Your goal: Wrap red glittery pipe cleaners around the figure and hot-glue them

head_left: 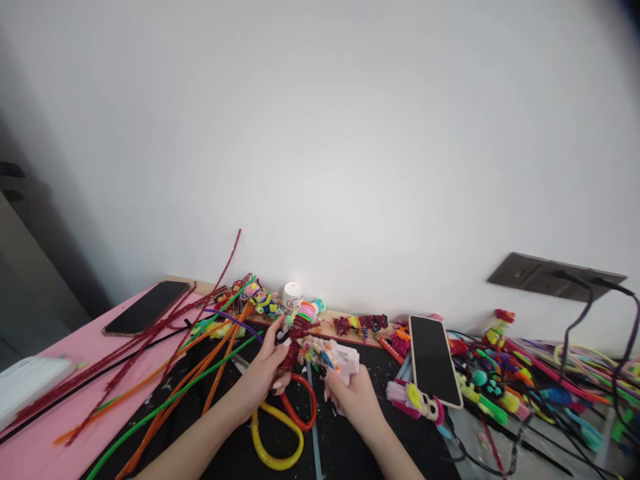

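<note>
My left hand (263,373) pinches a dark red sparkly pipe-cleaner piece (295,340) and holds it upright above the black mat (210,407). My right hand (353,393) grips a pale pink glue gun (343,360) covered in small colourful decorations, its tip close to the red piece. Scissors with red and yellow loop handles (285,427) lie on the mat just below both hands.
Long red, orange and green pipe cleaners (165,373) fan out to the left over a pink table (60,373). Two phones (434,360) (147,307) lie flat. A small white jar (293,295) and colourful craft figures (500,380) line the wall; cables run from a wall socket (555,277).
</note>
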Available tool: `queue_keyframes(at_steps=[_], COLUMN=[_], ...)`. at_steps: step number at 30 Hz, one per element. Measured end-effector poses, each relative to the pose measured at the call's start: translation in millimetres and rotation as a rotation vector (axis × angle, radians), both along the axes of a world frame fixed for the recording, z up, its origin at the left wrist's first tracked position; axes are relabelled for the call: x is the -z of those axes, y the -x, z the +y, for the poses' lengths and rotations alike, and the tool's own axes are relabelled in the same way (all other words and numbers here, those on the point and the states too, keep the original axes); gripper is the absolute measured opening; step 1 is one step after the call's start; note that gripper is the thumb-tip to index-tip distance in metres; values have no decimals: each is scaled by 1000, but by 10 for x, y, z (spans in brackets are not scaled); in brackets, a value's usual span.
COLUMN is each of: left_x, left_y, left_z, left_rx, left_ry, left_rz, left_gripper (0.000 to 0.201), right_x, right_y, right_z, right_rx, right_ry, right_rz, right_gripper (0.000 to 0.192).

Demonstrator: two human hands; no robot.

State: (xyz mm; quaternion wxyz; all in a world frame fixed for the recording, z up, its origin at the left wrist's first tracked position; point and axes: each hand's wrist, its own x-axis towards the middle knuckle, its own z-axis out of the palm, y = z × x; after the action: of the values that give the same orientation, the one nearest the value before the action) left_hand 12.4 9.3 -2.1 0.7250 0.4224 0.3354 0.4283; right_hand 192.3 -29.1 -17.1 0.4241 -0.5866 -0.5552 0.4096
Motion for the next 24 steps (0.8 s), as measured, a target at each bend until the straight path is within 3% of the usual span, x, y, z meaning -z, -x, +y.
queue_keyframes(at_steps=[24], left_x=[2], left_y=[-15], left_z=[5], left_rx=[-45], left_ry=[41], left_rz=[-58], left_gripper=[80], right_x=[-13], right_y=[-12], right_z=[12], right_rx=[3], right_ry=[5], right_rz=[-13], right_gripper=[38])
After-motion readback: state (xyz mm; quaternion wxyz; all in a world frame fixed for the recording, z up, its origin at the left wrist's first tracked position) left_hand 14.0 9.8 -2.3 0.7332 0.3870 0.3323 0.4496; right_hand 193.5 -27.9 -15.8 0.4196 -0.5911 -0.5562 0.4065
